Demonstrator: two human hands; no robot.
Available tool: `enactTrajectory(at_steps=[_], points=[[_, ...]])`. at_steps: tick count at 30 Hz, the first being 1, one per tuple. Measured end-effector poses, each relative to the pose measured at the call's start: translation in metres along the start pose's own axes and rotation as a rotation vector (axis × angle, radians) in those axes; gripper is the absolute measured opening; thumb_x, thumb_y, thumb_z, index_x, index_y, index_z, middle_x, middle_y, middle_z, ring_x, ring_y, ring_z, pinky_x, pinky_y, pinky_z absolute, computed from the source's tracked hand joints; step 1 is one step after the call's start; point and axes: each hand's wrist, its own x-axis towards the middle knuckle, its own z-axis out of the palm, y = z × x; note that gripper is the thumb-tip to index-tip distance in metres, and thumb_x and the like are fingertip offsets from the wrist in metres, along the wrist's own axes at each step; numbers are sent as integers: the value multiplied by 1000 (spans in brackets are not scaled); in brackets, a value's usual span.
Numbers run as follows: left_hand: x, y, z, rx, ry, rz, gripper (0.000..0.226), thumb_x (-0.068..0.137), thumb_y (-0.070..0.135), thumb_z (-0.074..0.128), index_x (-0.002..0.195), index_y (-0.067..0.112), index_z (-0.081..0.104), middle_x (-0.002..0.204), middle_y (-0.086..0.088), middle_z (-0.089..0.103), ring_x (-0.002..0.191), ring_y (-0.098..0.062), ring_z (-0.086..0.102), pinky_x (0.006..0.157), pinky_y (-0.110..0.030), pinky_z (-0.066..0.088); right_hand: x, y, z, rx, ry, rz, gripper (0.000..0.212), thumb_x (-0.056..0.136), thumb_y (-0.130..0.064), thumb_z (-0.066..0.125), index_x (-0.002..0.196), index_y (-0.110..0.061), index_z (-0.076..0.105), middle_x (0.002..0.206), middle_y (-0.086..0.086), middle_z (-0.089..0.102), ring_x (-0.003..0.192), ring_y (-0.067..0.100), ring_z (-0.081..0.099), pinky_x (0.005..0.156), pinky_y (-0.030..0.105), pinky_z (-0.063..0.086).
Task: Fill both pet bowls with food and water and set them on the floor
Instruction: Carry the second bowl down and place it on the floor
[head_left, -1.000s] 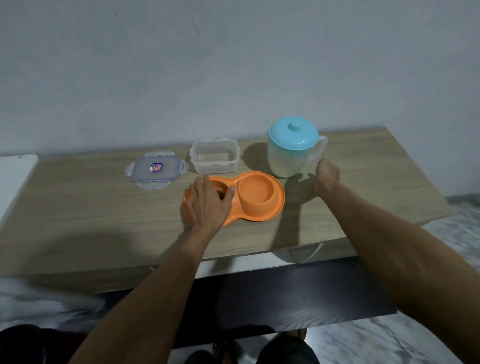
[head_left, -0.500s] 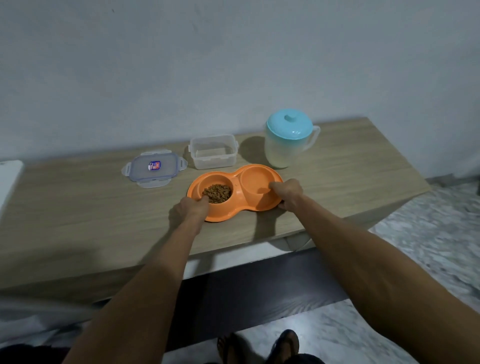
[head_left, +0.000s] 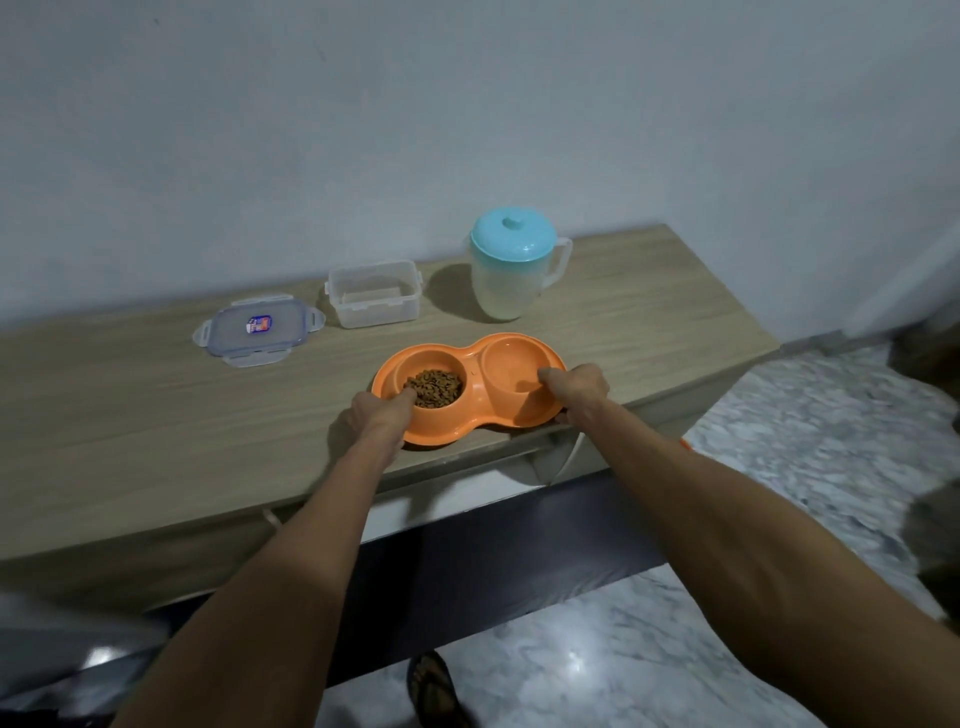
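Double pet bowl: the orange 2-compartment dish (head_left: 475, 384) is right at the front edge of the wooden table (head_left: 156, 415), long side running left to right, and both hands are on it!
Left compartment: loaded with brown kibble (head_left: 435, 387), heaped in the middle of the well.
Right compartment: bare orange inside with a slight sheen; I cannot tell whether there is water in it.
Left hand: the left hand (head_left: 376, 415) grips the near-left rim, thumb hooked over the edge just beside the kibble, fingers curled down out of sight.
Right hand: the right hand (head_left: 576, 389) clamps the right end of the dish, thumb over the rim into the right well, knuckles bunched against the outer edge.
Contact with table: the dish's near edge throws a dark shadow on the wood; whether it rests there or is just lifted I cannot tell.
Pitcher: a frosted jug with a turquoise lid (head_left: 511, 265) stands upright behind the dish, near the wall, handle to the right.
Food container: a clear plastic tub (head_left: 373, 293) sits open to the left of the jug, nothing visible inside.
Container lid: the clip-lock lid (head_left: 258, 331) lies flat to the left of the tub, small label facing up.
Floor: grey marbled tiles (head_left: 831, 441) to the right and below, with 1 sandalled foot (head_left: 434, 691) at the bottom of the view.
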Motion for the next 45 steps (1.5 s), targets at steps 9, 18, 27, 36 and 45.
enactTrajectory(at_steps=[9, 18, 27, 36, 45], points=[[-105, 15, 81, -41, -64, 81, 49, 82, 35, 73, 116, 2, 62, 110, -15, 63, 87, -32, 64, 78, -44, 61, -7, 46, -140, 127, 80, -29, 51, 78, -28, 75, 117, 1, 60, 120, 18, 62, 105, 36, 64, 75, 48, 61], [-222, 27, 204, -13, -197, 200, 54, 74, 40, 76, 110, 1, 68, 111, -19, 69, 91, -37, 71, 39, -24, 48, 1, 116, -310, 234, 200, -2, 44, 77, -22, 75, 110, 2, 57, 121, 21, 59, 105, 38, 62, 75, 49, 60], [-293, 55, 347, 101, -356, 258, 51, 76, 41, 76, 108, 3, 64, 107, -21, 70, 92, -38, 71, 66, -39, 61, 46, 173, -445, 318, 320, 76, 52, 81, -23, 74, 123, 2, 54, 129, 20, 55, 113, 40, 58, 79, 49, 59], [-324, 107, 513, 113, -477, 292, 37, 85, 32, 71, 98, -1, 59, 94, -18, 63, 61, -30, 60, 48, -31, 51, 162, 192, -552, 350, 428, 140, 45, 80, -22, 73, 116, 0, 56, 122, 18, 56, 100, 34, 56, 80, 50, 59], [-309, 176, 665, 181, -471, 244, 43, 82, 34, 73, 102, -3, 63, 100, -18, 64, 88, -35, 65, 68, -44, 62, 311, 173, -629, 324, 465, 169, 27, 80, -23, 73, 88, -7, 53, 97, 12, 57, 88, 31, 59, 79, 52, 60]])
